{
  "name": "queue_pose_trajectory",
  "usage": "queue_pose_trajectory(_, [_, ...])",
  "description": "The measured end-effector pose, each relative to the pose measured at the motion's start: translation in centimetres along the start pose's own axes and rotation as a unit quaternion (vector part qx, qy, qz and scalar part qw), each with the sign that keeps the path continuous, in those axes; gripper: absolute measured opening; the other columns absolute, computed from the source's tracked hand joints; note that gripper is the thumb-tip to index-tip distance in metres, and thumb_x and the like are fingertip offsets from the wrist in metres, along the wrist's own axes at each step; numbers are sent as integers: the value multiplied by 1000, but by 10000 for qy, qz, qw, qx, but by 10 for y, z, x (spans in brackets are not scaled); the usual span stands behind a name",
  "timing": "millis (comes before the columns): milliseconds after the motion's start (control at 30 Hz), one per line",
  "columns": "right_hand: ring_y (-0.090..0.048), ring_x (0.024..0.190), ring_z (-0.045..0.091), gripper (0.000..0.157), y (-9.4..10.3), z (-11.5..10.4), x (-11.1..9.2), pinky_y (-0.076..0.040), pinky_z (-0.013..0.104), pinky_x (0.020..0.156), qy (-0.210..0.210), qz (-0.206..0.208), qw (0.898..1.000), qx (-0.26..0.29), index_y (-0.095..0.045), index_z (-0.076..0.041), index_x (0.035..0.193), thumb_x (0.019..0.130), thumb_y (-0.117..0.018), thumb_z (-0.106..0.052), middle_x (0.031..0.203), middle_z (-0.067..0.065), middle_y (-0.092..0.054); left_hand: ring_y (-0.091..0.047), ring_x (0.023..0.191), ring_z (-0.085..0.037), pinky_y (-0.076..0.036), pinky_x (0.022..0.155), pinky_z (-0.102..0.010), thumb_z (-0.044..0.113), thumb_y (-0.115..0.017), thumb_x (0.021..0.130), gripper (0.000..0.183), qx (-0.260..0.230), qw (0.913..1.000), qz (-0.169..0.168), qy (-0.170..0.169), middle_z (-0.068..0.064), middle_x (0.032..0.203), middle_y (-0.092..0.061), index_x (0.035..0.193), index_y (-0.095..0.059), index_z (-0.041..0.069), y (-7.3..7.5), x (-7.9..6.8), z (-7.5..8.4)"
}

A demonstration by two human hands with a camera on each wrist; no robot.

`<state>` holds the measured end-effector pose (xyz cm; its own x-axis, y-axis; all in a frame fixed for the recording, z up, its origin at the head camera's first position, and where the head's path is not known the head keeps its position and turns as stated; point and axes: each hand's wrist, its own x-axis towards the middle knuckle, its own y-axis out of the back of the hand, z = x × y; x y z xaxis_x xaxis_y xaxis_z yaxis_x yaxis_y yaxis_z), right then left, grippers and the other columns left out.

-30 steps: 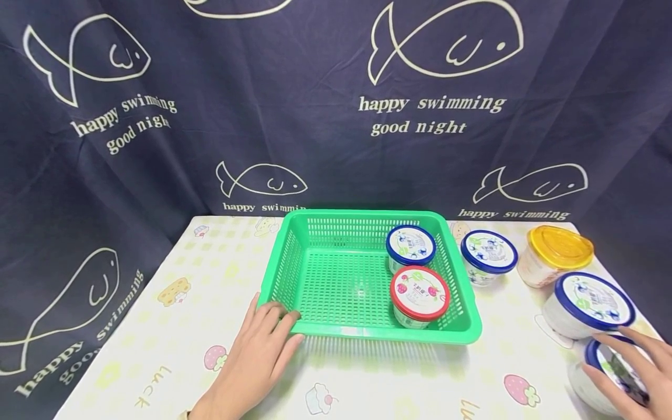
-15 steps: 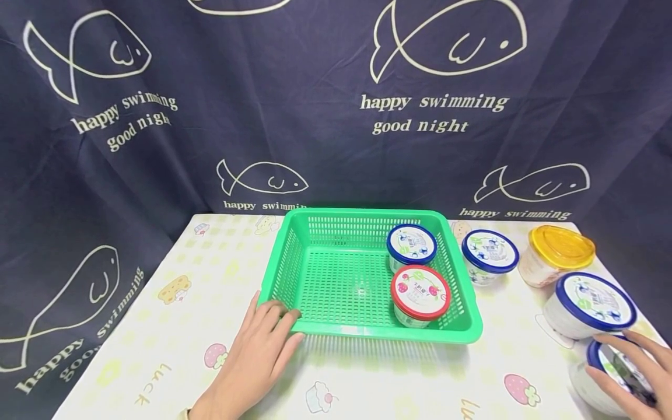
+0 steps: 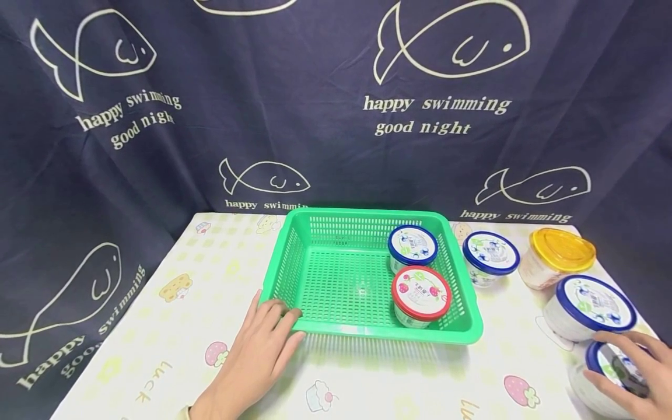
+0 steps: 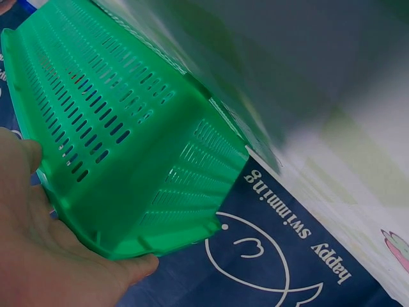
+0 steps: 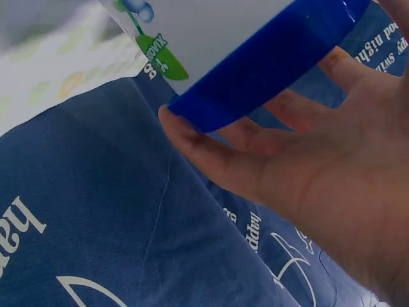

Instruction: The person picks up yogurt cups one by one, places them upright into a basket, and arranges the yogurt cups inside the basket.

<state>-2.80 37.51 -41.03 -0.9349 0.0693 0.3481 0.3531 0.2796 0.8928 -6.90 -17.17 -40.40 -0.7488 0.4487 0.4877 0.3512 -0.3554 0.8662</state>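
My left hand (image 3: 257,356) grips the near left corner of a green plastic basket (image 3: 362,331), with fingers over the rim and thumb outside; the left wrist view shows the basket's (image 4: 147,173) slotted outer wall. Inside at the right end sit a blue-lidded tub (image 3: 412,245) and, in front of it, a red-lidded tub (image 3: 421,293). At the lower right, my right hand (image 3: 637,373) holds a blue-lidded white tub (image 3: 590,385) from above. Its fingers spread around the lid (image 5: 268,70) in the right wrist view. Part of this lid is hidden by the hand.
Right of the basket stand another blue-lidded tub (image 3: 490,254), a yellow-lidded tub (image 3: 559,254) and a larger blue-lidded tub (image 3: 593,306), the last close behind my right hand. A patterned cloth (image 3: 173,338) covers the table. A dark blue fish-print curtain (image 3: 336,116) hangs behind.
The head view has shifted very slightly. Both hands, the basket and the tubs stay practically where they were, apart from a tiny shift of the right hand's fingers on the lid.
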Motion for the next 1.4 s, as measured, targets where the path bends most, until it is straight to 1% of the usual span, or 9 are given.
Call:
queue_pose_trajectory(267, [-29,106,47,83,-2,3,-2,-19,63,94,-728,-291,9958,-479,-44,-1,119,59,-78,-45,114,30,-38,-41,111,-17,-8,109,-51,36,-44,92,30,5,10000,-25,-15,5,100,-50,110,-57,17,-1,0,-1])
queue_pose_trajectory(433, [-28,108,45,83,1,-5,-1,-16,61,99,-812,-255,9953,-456,-44,0,119,59,-77,-48,117,28,-37,-41,111,-17,-7,109,-51,36,-44,92,29,6,10000,-1,-10,5,100,-50,110,-57,17,-1,0,-1])
queue_pose_trajectory(600, [-37,99,44,80,6,-20,4,-27,59,85,-338,92,9989,-312,-51,-1,112,52,-80,-47,111,26,-44,-41,111,-17,-7,109,-50,36,-44,92,29,24,10000,-11,14,5,101,-50,110,-57,17,-1,-1,-1])
queue_pose_trajectory(700, [-40,94,46,81,9,-28,7,-28,60,83,-46,257,9992,-289,-53,-1,110,50,-81,-48,108,26,-47,-41,111,-16,-7,109,-50,36,-44,92,30,38,10000,-37,35,5,101,-50,110,-57,17,-1,-1,-1])
queue_pose_trajectory(900, [-36,97,48,80,16,-44,13,-22,64,87,77,199,9997,-73,-51,-1,114,54,-80,-45,111,27,-46,-41,110,-17,-8,109,-51,36,-44,92,29,28,10000,-22,28,5,100,-50,110,-57,17,0,-1,-1])
queue_pose_trajectory(1033, [-32,103,49,77,22,-54,17,-12,63,99,73,98,9999,61,-48,-2,117,58,-79,-43,115,27,-43,-41,110,-17,-7,109,-50,36,-44,92,29,34,10000,-13,17,5,100,-50,110,-56,17,0,-1,-1])
queue_pose_trajectory(1100, [-32,105,50,76,25,-59,20,-7,58,105,237,244,9991,253,-50,-3,117,58,-80,-39,116,26,-44,-41,110,-17,-7,109,-50,36,-43,92,29,36,10000,-10,14,5,100,-50,110,-56,17,0,-1,-1])
queue_pose_trajectory(1267, [-37,101,44,73,31,-69,29,-8,42,111,960,660,9914,596,-54,-6,115,53,-82,-33,113,21,-49,-41,110,-17,-8,109,-50,36,-43,92,29,46,10000,1,-2,5,100,-50,110,-57,17,0,0,-1])
queue_pose_trajectory(1400, [-37,100,39,75,35,-76,35,-6,32,111,1190,586,9903,421,-53,-7,116,54,-81,-37,114,19,-49,-41,110,-17,-7,109,-50,36,-43,92,29,58,10000,-33,2,5,99,-50,109,-57,17,0,0,0])
